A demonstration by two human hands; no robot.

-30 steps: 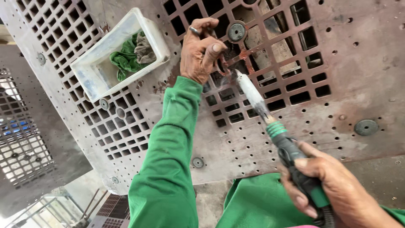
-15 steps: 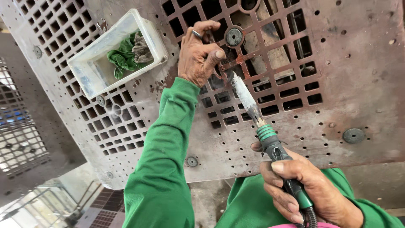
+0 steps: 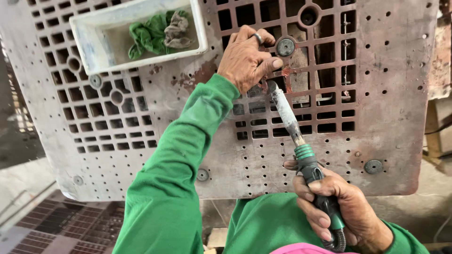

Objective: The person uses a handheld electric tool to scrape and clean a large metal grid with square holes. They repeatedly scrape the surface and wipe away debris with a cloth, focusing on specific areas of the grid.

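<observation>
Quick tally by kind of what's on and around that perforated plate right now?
Perforated plate: 1
White tray: 1
Rags in the tray, green and grey-brown: 2
Green-handled hand tool: 1
Round discs on the plate, in clear view: 4
Hands, left hand and right hand: 2
Total: 11

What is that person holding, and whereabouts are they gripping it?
The right hand grips a soldering iron by its green-and-black handle, well behind the tip. The left hand holds nothing; it presses on the perforated plastic panel.
</observation>
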